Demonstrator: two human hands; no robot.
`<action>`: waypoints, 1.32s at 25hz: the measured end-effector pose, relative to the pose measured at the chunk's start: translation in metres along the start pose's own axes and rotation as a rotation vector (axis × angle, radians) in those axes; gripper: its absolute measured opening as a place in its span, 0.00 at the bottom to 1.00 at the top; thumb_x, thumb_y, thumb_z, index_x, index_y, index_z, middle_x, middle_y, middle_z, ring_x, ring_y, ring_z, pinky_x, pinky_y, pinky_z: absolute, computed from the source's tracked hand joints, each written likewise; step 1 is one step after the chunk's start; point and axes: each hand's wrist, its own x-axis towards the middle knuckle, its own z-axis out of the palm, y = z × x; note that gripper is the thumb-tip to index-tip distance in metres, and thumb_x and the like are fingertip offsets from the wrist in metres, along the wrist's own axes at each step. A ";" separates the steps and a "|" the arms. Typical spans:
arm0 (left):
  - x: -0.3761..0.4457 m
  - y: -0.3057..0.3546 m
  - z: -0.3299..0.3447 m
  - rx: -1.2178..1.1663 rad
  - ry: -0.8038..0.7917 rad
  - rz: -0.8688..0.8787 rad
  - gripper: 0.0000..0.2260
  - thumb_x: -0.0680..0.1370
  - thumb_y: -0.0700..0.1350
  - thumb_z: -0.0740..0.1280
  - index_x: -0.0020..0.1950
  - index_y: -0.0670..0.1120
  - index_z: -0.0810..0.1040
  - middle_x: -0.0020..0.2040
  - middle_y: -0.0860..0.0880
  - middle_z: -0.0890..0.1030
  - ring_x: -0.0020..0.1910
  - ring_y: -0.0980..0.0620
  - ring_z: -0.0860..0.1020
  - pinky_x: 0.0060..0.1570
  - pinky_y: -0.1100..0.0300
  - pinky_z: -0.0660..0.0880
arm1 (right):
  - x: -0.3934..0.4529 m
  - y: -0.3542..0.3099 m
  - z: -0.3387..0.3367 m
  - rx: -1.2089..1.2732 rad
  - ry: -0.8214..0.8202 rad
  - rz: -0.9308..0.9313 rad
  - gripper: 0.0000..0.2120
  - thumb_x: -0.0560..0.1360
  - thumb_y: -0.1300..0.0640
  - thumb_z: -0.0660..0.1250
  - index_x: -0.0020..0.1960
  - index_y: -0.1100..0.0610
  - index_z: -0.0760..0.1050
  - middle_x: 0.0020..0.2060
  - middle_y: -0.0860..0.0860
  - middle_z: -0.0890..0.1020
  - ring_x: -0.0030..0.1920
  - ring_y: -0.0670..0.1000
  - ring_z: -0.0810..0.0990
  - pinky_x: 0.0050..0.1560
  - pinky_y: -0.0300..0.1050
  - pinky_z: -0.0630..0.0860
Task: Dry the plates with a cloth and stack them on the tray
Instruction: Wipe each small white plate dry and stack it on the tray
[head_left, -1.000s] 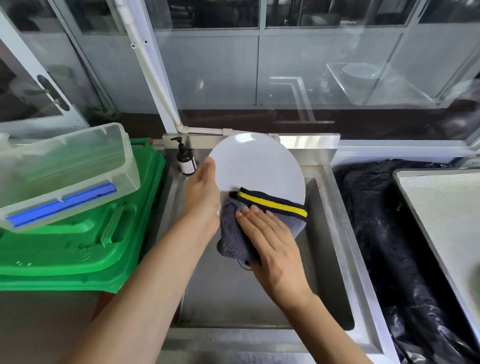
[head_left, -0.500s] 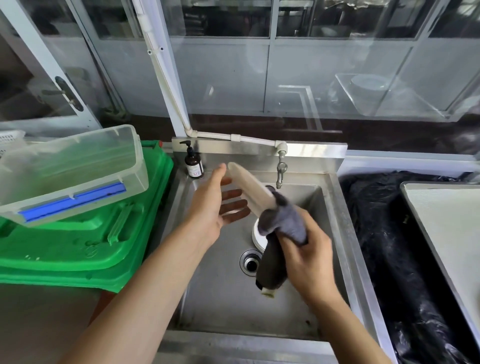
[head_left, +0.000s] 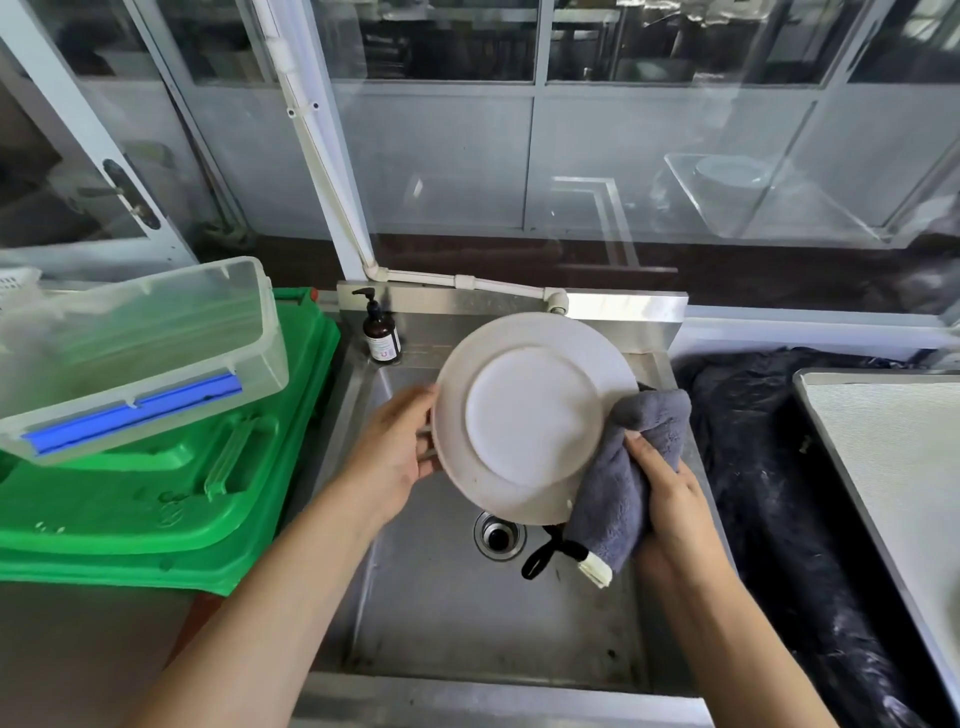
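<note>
Holding centre stage over the steel sink (head_left: 363, 597) is the white plate (head_left: 530, 415), underside toward the camera, tilted up on edge. Left hand (head_left: 395, 452) steadies its rim at nine o'clock, thumb at the near side; the fingers go behind the plate and are hidden. Right hand (head_left: 670, 493) at four o'clock is wrapped tight round the grey cloth (head_left: 623, 488), which touches the plate's rim at three to five o'clock; how far the cloth reaches behind the plate I cannot tell. A black loop and pale tag dangle from the cloth near the drain (head_left: 498, 535), partly covered by the plate's lower edge. The tap (head_left: 556, 301) at twelve o'clock peeks out just above the rim. Brown pump bottle (head_left: 381, 332) stands at eleven o'clock, label print too small to read. Clear tub (head_left: 140, 343) on green lids (head_left: 156, 499) crowds nine o'clock; the tray (head_left: 893, 467) at three o'clock is cut off by the frame, black plastic sheeting (head_left: 753, 467) between it and the sink
</note>
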 end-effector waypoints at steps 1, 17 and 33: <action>0.000 0.000 -0.001 -0.050 -0.071 -0.034 0.09 0.80 0.53 0.68 0.55 0.50 0.82 0.51 0.47 0.85 0.47 0.48 0.82 0.45 0.53 0.80 | 0.003 0.000 -0.004 0.025 -0.009 0.051 0.13 0.76 0.52 0.72 0.57 0.57 0.82 0.48 0.52 0.88 0.48 0.48 0.88 0.42 0.41 0.84; -0.024 -0.003 0.041 -0.096 -0.291 0.000 0.17 0.82 0.52 0.63 0.68 0.46 0.78 0.62 0.46 0.83 0.65 0.44 0.79 0.68 0.45 0.73 | 0.030 -0.022 0.015 -0.604 0.181 -0.449 0.08 0.81 0.55 0.67 0.49 0.41 0.77 0.44 0.31 0.84 0.49 0.30 0.80 0.44 0.24 0.73; -0.013 0.013 0.052 -0.293 -0.324 -0.123 0.19 0.76 0.45 0.67 0.65 0.39 0.80 0.61 0.39 0.83 0.62 0.42 0.81 0.64 0.51 0.76 | 0.007 0.029 0.069 -0.871 -0.293 -0.885 0.26 0.81 0.55 0.63 0.78 0.54 0.66 0.78 0.44 0.68 0.81 0.47 0.59 0.82 0.51 0.51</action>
